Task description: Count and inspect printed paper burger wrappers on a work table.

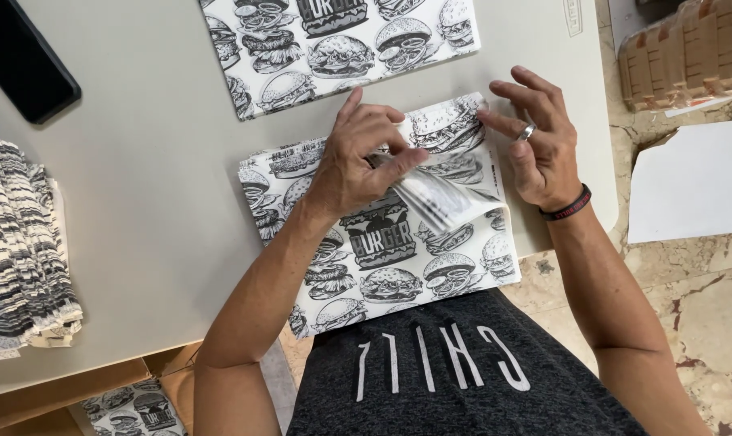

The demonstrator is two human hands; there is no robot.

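A stack of printed sheets (19,242) sits at the frame's left edge on the grey tabletop (140,161). At centre, the left hand (358,153) pinches a fold of the burger-print paper (398,258), while the right hand (539,141) rests open-fingered against its edge; the thin sheet could tear or crease crookedly. Marble floor (705,307) lies at right.
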